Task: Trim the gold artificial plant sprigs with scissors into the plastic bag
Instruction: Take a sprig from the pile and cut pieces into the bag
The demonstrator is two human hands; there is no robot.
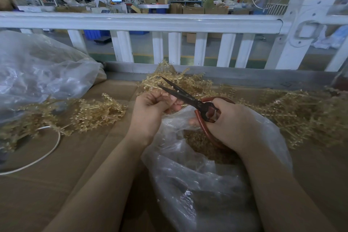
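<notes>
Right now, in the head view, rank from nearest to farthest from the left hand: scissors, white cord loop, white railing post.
From the left hand:
1. scissors, blades beside its fingers
2. white cord loop, far left on the cardboard
3. white railing post, upper right, behind the table

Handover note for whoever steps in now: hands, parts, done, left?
Left hand pinches a gold sprig at the blades.
Right hand grips the scissors, blades open, over the bag.
Done: gold trimmings already lie in the bag.
Left: sprig piles at left, behind and right are still to trim.
</notes>
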